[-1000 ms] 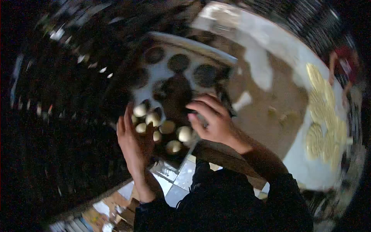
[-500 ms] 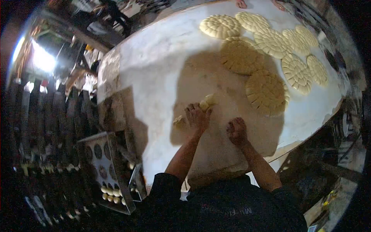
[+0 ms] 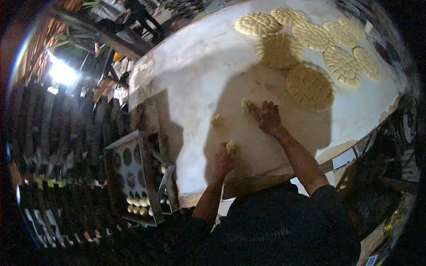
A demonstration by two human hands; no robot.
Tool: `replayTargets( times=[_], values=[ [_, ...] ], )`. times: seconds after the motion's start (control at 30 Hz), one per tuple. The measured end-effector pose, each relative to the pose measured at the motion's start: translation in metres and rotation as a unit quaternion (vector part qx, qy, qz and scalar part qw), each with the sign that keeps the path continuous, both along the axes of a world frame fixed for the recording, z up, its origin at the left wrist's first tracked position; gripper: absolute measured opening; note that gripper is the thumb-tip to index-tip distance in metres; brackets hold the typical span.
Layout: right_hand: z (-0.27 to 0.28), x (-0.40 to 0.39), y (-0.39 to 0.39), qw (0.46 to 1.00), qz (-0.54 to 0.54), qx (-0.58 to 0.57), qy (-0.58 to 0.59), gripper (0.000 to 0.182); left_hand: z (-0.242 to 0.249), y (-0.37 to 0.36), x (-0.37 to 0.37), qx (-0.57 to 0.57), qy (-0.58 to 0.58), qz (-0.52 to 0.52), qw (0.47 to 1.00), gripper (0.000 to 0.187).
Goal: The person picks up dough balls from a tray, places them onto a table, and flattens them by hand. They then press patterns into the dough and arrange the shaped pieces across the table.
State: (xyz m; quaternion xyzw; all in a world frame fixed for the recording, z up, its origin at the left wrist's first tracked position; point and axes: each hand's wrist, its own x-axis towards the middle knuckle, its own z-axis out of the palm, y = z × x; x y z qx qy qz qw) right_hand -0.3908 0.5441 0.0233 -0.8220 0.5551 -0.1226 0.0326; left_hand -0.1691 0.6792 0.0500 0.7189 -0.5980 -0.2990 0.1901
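My left hand point(image 3: 225, 160) is closed around a small piece of dough point(image 3: 231, 146), low over the near part of the white table point(image 3: 186, 88). Farther in, my right hand point(image 3: 269, 118) lies on the surface with its fingers stretched out. Its thumb side touches another small dough lump point(image 3: 247, 106). A third dough scrap point(image 3: 216, 119) rests by itself to the left, between the two hands. Beyond my right hand sits a large round dough point(image 3: 310, 86) marked with rings of cuts, partly in shadow.
Several more patterned dough rounds point(image 3: 313, 36) cover the far right of the table. At lower left stands a box with round holes point(image 3: 131, 180), with pale round balls point(image 3: 138, 201) in its lower part. A person point(image 3: 142, 15) is at the far top left.
My left hand has drawn back toward me with a bit of dough. My right hand has moved forward to the dough lump, its fingers now stretched out. The view has shifted slightly.
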Motion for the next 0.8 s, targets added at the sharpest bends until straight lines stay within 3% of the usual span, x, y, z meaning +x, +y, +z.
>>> replayTargets(
  times=[0.07,0.1,0.17,0.2,0.23,0.27,0.3,0.33,0.4,0.47,0.53,0.63,0.7,0.73,0.77,0.8],
  values=[
    [-0.008,0.011,0.016,0.999,-0.019,0.035,-0.027,0.050,-0.030,0.041,0.033,-0.042,-0.032,0.038,0.998,0.044],
    [-0.008,0.021,0.026,0.997,-0.029,0.053,-0.039,0.051,-0.026,0.056,0.042,-0.059,0.024,0.091,0.994,0.043],
    [-0.013,0.046,0.062,0.958,0.058,0.188,-0.210,0.050,-0.019,0.080,0.060,-0.088,0.140,0.195,0.967,0.040],
    [-0.015,0.060,0.085,0.917,0.097,0.257,-0.290,0.051,-0.007,0.089,0.068,-0.085,0.320,0.216,0.919,0.036],
    [-0.022,0.079,0.112,0.823,0.102,0.390,-0.400,0.050,-0.005,0.094,0.070,-0.162,0.381,0.203,0.887,0.035],
    [-0.030,0.098,0.141,0.696,0.097,0.510,-0.496,0.049,-0.005,0.098,0.066,-0.236,0.437,0.189,0.847,0.034],
    [-0.027,0.116,0.166,0.673,0.083,0.480,-0.557,0.048,-0.005,0.103,0.060,-0.307,0.489,0.174,0.798,0.033],
    [-0.019,0.134,0.188,0.649,0.069,0.446,-0.612,0.046,-0.003,0.106,0.055,-0.289,0.483,0.212,0.799,0.035],
    [-0.003,0.151,0.215,0.592,0.045,0.370,-0.714,0.042,0.016,0.118,0.046,-0.288,0.485,0.176,0.807,0.039],
    [0.016,0.138,0.210,0.676,0.016,0.320,-0.664,0.040,0.037,0.127,0.041,-0.285,0.483,0.162,0.812,0.047],
    [0.040,0.118,0.209,0.732,-0.040,0.300,-0.611,0.042,0.016,0.135,0.053,-0.255,0.467,0.196,0.824,0.047],
    [0.033,0.085,0.208,0.726,-0.102,0.273,-0.623,0.038,-0.045,0.132,0.064,-0.261,0.406,0.255,0.837,0.041],
    [0.017,0.053,0.192,0.660,-0.161,0.221,-0.699,0.036,-0.061,0.126,0.066,-0.281,0.375,0.316,0.825,0.039],
    [0.011,0.033,0.182,0.622,-0.190,0.193,-0.735,0.035,-0.040,0.124,0.061,-0.245,0.430,0.353,0.794,0.035],
    [0.006,0.011,0.174,0.680,-0.193,0.157,-0.690,0.031,-0.046,0.132,0.064,-0.241,0.265,0.235,0.904,0.030],
    [0.002,-0.011,0.167,0.733,-0.195,0.119,-0.640,0.028,-0.058,0.142,0.074,-0.225,0.086,0.104,0.965,0.026]
  ],
)
